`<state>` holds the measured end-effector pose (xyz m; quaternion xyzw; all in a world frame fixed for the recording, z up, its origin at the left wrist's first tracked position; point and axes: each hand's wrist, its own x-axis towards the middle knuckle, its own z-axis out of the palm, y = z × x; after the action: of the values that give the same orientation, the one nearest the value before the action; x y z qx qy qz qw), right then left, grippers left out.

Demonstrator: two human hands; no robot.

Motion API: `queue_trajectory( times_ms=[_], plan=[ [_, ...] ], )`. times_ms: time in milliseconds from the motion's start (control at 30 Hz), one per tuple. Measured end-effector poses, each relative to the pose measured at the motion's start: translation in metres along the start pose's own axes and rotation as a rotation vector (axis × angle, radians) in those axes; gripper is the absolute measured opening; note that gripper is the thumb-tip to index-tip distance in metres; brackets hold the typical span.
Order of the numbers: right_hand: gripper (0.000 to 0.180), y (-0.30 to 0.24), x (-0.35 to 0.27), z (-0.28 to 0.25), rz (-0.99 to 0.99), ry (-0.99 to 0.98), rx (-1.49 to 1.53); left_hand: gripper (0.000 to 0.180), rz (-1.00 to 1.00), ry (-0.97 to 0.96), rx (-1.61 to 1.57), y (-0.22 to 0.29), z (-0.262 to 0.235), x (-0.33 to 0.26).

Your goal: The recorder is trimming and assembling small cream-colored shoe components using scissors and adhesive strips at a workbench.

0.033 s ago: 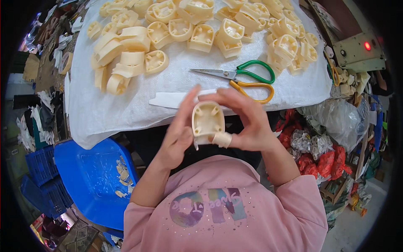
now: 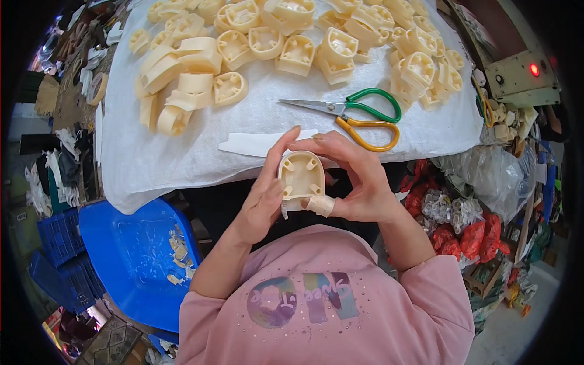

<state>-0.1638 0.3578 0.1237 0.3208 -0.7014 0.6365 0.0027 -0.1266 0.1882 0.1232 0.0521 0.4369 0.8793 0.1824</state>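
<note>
Both hands hold one cream plastic moulded part (image 2: pixel 300 177) close to my chest, just below the table's front edge. The part's hollow side with several round bosses faces up. My left hand (image 2: pixel 263 198) grips its left side, fingers reaching over the top. My right hand (image 2: pixel 356 182) wraps its right side, and the thumb wears a beige bandage against the part's lower edge. A white strip (image 2: pixel 255 143) lies on the table just beyond the hands. Scissors (image 2: pixel 353 114) with one green and one yellow handle lie past my right hand.
A white cloth covers the table (image 2: pixel 158 164), with several more cream parts (image 2: pixel 243 36) heaped along its far side. A blue plastic chair (image 2: pixel 131 255) with scraps stands at lower left. A grey box with a red light (image 2: pixel 523 76) sits at right, bags of red and clear pieces (image 2: pixel 474 213) below it.
</note>
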Motion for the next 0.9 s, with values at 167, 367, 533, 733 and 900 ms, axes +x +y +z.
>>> queue_trajectory(
  times_ms=[167, 367, 533, 733, 900],
  plan=[
    [0.074, 0.01, -0.005, 0.013, -0.08, 0.071, -0.028, 0.069, 0.014, 0.105, -0.126, -0.014, 0.009, 0.0],
    [0.081, 0.014, -0.003, 0.014, -0.079, 0.031, 0.037, 0.056, 0.037, 0.142, -0.179, -0.007, 0.004, -0.003],
    [0.08, 0.012, -0.007, 0.018, -0.074, 0.004, 0.081, 0.049, 0.011, 0.221, -0.157, -0.008, 0.005, -0.001],
    [0.06, 0.014, -0.001, 0.011, -0.056, -0.046, -0.006, 0.053, -0.01, 0.2, -0.011, -0.013, 0.007, -0.003],
    [0.035, -0.008, 0.01, 0.013, 0.527, 0.018, 0.519, 0.077, 0.076, 0.071, -0.234, -0.017, 0.005, -0.002]
  ],
)
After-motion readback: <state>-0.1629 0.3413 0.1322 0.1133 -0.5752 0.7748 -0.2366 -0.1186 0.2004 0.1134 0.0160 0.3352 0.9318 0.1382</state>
